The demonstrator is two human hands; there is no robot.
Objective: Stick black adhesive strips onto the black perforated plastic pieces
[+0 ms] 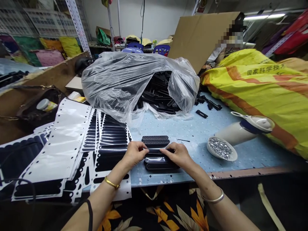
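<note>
My left hand [135, 154] pinches the left end of a glossy black strip [154, 150] between thumb and fingertips. At the strip's other end, the fingers of my right hand [180, 156] are closed on it. The strip lies low over a row of black plastic pieces, and whether it touches one is hidden by my fingers. Just beyond is a black piece with a mesh-patterned face [156, 140]. Nearer me are smooth black pieces with rounded ends [160, 166]. Sheets of black rounded stickers [113, 138] lie beside my left hand.
A clear plastic bag [110, 83] full of black parts stands behind. To the right are a white bowl [234, 156] of small metal pieces, a lidded cup [231, 132] lying tilted, and a yellow sack [264, 93]. A brown handbag [26, 110] sits left. The table's edge runs close in front.
</note>
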